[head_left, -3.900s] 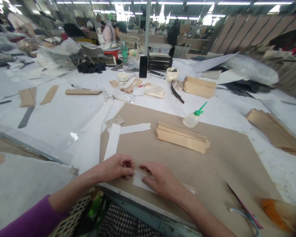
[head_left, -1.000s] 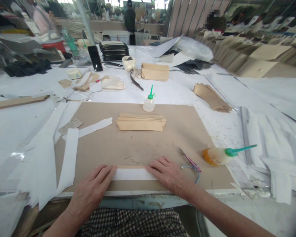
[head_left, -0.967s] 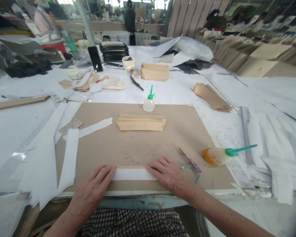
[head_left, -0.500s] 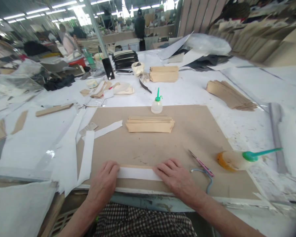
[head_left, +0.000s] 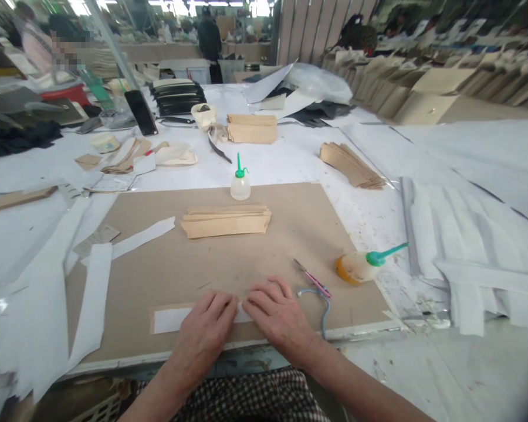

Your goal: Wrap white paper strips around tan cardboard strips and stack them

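Observation:
A white strip [head_left: 171, 320] lies along a slightly larger tan piece [head_left: 153, 313], whose border shows at the left end and top. My left hand [head_left: 209, 328] presses down on the strip near its middle, fingers drawn together. Close beside it, my right hand [head_left: 275, 316] has its thumb and bent fingers on the right part of the strip, which it mostly covers. A short white stretch shows between the fingertips. Both lie on a brown board [head_left: 211, 264] at the table's front edge.
Beyond my hands sits a stack of tan pieces [head_left: 226, 225], with a small green-tipped bottle [head_left: 240, 186] behind it. To the right are tweezers [head_left: 312, 278], a blue cord [head_left: 324, 316] and a tipped-over bottle of amber liquid [head_left: 356, 268]. White strips [head_left: 92, 293] lie left.
My left hand has slid along the strip toward my right hand, uncovering the strip's left end. The hands are now almost touching. The view has turned to the right.

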The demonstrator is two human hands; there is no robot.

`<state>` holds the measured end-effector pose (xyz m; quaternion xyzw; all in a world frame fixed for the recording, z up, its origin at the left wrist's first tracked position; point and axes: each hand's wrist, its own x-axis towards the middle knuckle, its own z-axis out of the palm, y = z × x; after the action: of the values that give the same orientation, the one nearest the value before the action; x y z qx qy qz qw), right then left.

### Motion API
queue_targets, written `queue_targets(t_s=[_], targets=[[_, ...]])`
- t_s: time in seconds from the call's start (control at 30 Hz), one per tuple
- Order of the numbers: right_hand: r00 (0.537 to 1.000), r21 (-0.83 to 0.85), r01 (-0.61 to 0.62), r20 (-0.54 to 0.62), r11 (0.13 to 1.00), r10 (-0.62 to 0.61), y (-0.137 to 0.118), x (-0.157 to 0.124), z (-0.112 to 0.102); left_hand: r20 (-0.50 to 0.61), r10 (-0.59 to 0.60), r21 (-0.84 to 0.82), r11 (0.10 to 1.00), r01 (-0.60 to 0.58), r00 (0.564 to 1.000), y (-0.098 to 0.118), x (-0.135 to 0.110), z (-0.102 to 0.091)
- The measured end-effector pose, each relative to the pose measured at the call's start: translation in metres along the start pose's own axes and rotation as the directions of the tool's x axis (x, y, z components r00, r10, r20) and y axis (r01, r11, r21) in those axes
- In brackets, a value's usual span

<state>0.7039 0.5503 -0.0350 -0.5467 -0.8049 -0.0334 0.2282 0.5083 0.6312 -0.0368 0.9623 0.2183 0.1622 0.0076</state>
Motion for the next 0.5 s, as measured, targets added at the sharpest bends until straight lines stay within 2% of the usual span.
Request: queue_targets(t_s=[0.1,0.27,0.37,0.5], targets=[[0.993,0.016,-0.120,-0.009,0.993,0.120,-0.012,-0.012,-0.004,-0.016,-0.022,-0.047,0.999,0.021,1.000,-0.001,0.000,0.001],[0.943,0.017,-0.333,0.017,0.943,0.333,-0.034,-0.033,0.005,-0.054,-0.088,-0.240,0.968,0.072,0.995,0.000,0.014,0.008],[0.923,0.055,-0.383,-0.007,0.922,0.384,-0.039,-0.037,0.011,-0.027,-0.138,-0.345,0.931,0.120,0.990,0.002,0.026,0.013],[0.907,0.095,-0.419,0.004,0.903,0.421,-0.040,-0.036,0.011,0.047,-0.155,-0.371,0.914,0.162,0.987,0.004,0.038,0.016]])
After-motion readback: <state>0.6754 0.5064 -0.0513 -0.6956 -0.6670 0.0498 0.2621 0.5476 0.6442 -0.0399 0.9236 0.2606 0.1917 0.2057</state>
